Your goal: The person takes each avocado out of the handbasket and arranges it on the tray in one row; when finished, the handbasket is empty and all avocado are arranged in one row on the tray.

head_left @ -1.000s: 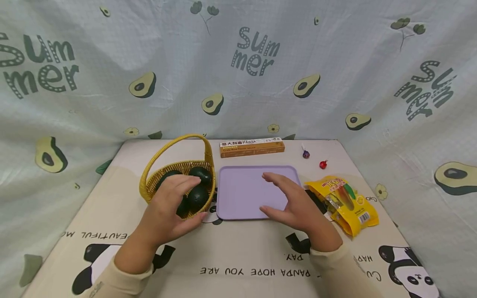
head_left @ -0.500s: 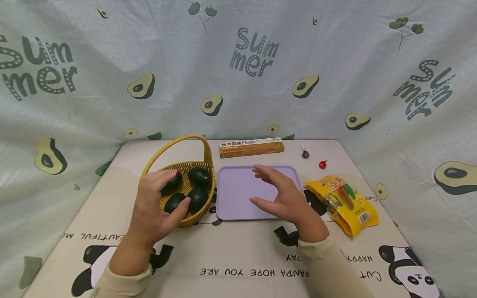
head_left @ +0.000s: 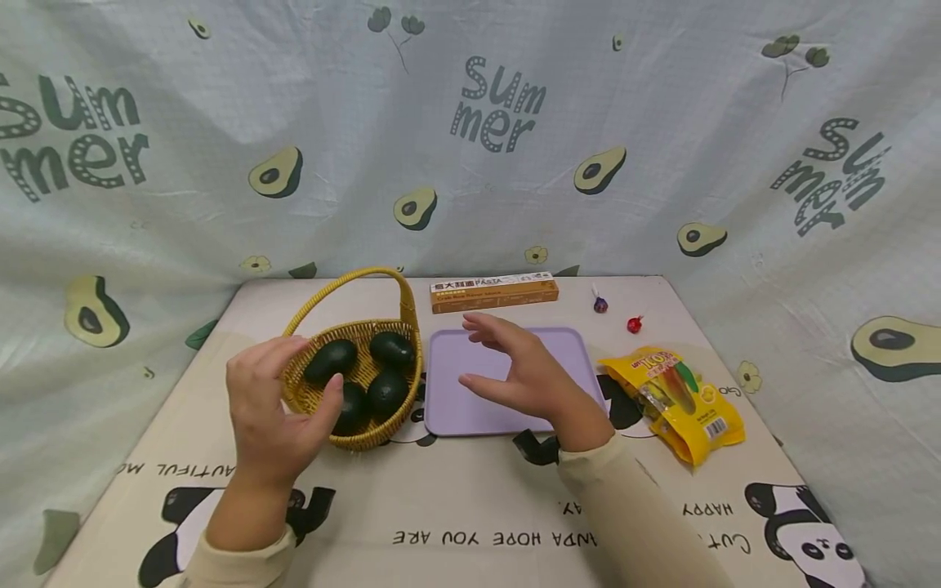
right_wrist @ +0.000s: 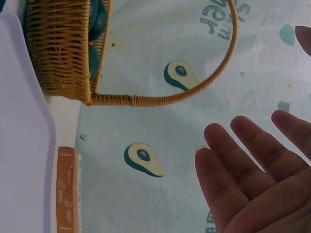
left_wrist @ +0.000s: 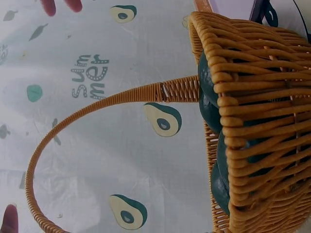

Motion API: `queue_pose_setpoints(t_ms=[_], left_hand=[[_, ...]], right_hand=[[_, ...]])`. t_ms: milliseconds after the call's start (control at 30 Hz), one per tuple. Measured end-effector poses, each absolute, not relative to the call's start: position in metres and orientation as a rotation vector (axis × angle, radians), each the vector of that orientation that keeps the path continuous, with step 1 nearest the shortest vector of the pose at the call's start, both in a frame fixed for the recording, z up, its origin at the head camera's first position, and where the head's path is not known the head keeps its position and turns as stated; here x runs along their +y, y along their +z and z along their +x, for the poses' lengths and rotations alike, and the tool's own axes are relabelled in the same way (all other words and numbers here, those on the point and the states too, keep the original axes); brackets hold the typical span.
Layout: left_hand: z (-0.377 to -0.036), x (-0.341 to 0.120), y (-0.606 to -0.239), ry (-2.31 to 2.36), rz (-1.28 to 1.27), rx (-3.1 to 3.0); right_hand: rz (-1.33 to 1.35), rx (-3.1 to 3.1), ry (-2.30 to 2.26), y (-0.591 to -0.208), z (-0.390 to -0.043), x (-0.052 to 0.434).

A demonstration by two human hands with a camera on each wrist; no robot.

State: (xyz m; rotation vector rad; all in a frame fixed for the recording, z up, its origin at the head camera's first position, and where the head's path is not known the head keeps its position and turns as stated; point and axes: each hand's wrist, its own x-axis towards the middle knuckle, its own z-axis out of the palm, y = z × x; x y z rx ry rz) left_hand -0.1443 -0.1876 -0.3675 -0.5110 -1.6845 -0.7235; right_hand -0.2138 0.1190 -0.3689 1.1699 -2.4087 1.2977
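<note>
A yellow wicker basket (head_left: 365,441) with a tall hooped handle (head_left: 345,282) stands left of centre, holding several dark green avocados (head_left: 387,394). My left hand (head_left: 268,412) is just left of it, fingers and thumb spread apart, fingertips overlapping the handle's left foot in the head view. My right hand (head_left: 518,371) hovers over a lilac tray (head_left: 456,420), palm turned towards the basket, thumb apart from the fingers and nothing held. In the left wrist view the basket's woven side (left_wrist: 267,121) fills the right part. The right wrist view shows the outstretched fingers (right_wrist: 252,141).
Behind the tray lies a pasta box (head_left: 494,296). Two small wrapped candies, one purple (head_left: 600,305) and one red (head_left: 635,324), sit at the back right. A yellow snack bag (head_left: 680,404) lies right of the tray. A printed curtain (head_left: 470,163) hangs behind the table.
The left hand has moved left, from over the basket's front to its left side, uncovering the avocados. The right hand has shifted left across the tray.
</note>
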Motion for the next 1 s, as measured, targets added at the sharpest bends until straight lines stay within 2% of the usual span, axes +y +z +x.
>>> queue_pose_setpoints(t_ms=[533, 1000], left_hand=[[-0.136, -0.208, -0.380, -0.757, -0.300, -1.922], [-0.135, -0.221, -0.394, -0.892, -0.152, -2.108]], right_hand=[[1.253, -2.381, 1.431, -0.370, -0.242, 0.088], [1.181, -2.537, 1.487, -0.377, -0.260, 0.066]])
